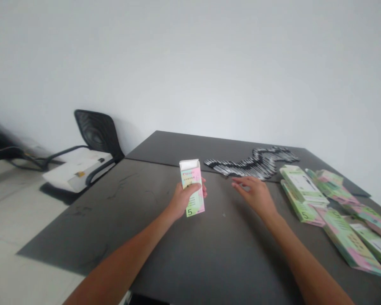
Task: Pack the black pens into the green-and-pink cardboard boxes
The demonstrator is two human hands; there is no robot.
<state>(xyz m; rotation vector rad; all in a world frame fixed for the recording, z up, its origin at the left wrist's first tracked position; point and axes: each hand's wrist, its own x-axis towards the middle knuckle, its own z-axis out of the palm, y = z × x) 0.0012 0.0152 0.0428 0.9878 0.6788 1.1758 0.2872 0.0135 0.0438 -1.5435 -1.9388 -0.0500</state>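
Observation:
My left hand (182, 201) is shut around an upright green and pink carton (193, 180) with a large 5 printed low on its front and an open white top. My right hand (254, 197) is open, fingers spread and pointing left, low over the dark tabletop (92, 212) and holding nothing. Its fingertips are just short of a long heap of slim black and silver pens (252, 164). To its right lie several flattened cartons of the same green and pink print (349, 239), some overlapping.
The table is made of two dark sections meeting at a seam, with its far corner near a white wall. Beyond its left edge stands a black mesh-backed chair (98, 135) holding a white flat package (76, 171). A pale tiled floor lies to the left.

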